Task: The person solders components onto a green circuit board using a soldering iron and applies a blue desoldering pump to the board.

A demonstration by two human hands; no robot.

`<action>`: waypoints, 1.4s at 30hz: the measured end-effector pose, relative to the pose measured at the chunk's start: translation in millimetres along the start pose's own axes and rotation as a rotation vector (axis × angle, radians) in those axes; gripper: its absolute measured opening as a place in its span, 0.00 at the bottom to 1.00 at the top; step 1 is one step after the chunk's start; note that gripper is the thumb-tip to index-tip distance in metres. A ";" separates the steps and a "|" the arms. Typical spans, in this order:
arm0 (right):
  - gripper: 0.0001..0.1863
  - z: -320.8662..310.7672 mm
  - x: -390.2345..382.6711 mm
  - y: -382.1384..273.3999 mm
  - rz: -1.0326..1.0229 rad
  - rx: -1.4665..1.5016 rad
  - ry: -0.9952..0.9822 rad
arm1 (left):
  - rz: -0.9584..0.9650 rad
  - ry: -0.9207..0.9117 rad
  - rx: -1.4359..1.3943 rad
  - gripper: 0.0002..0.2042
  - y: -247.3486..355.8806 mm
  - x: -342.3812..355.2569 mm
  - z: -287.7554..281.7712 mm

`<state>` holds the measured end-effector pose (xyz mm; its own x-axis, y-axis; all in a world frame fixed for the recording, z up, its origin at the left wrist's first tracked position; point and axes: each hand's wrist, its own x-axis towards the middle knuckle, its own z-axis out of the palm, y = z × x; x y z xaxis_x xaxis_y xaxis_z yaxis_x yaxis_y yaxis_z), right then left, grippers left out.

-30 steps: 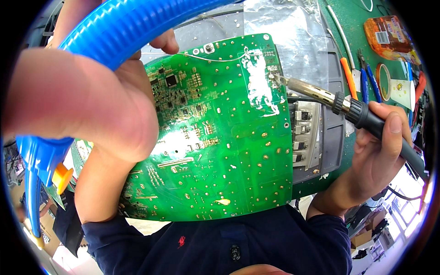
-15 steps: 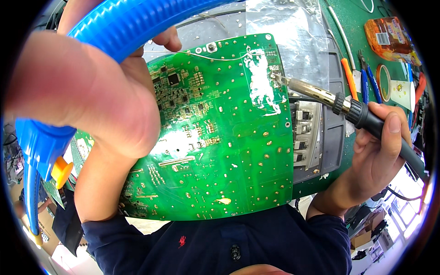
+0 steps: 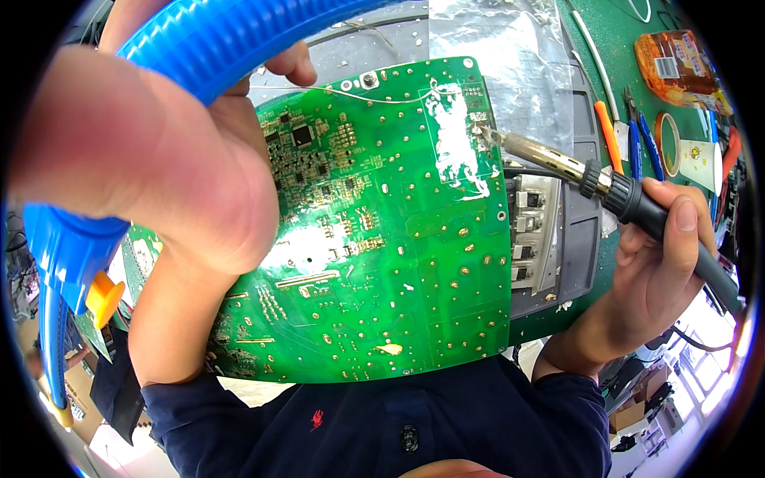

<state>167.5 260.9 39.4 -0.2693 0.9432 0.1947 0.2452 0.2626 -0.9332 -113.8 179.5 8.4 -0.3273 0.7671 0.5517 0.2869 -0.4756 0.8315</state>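
Note:
My right hand (image 3: 668, 235) is closed round the black handle of a soldering iron (image 3: 550, 157). The iron's tip meets a group of small pads near the far right edge of a green circuit board (image 3: 382, 279). Beside that spot lies a shiny whitish patch (image 3: 456, 147). My left hand (image 3: 211, 171) looms large and blurred over the board's left side, with a blue ribbed hose (image 3: 247, 40) crossing in front of its fingers. From these partly hidden, curled fingers a thin solder wire (image 3: 370, 100) runs right across the board to the white patch.
Beneath the board is a grey tray (image 3: 586, 231) with a metal part (image 3: 532, 239) and clear plastic bag (image 3: 506, 48). Further right are an orange-handled tool (image 3: 608, 137), blue-handled pliers (image 3: 634, 143), a tape roll (image 3: 668, 143) and a snack packet (image 3: 677, 68).
The board and the blue hose have shifted very slightly. The iron's tip stays at the same group of pads, and both hands hold nearly the same pose.

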 end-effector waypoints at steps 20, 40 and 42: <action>0.18 -0.6 6.5 -2.7 0.144 -0.009 0.030 | -0.011 0.021 0.034 0.55 3.9 1.8 2.6; 0.22 -5.5 13.4 1.3 -0.157 0.464 0.013 | 0.183 0.242 0.126 0.38 67.7 31.8 20.4; 0.23 -1.7 14.4 -0.4 -0.224 0.493 0.040 | 0.239 0.154 -0.026 0.32 81.5 41.2 14.9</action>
<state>165.1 274.7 43.1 -0.2272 0.8843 0.4078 -0.2833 0.3407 -0.8965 -90.5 178.8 98.0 -0.3868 0.5581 0.7341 0.3496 -0.6479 0.6768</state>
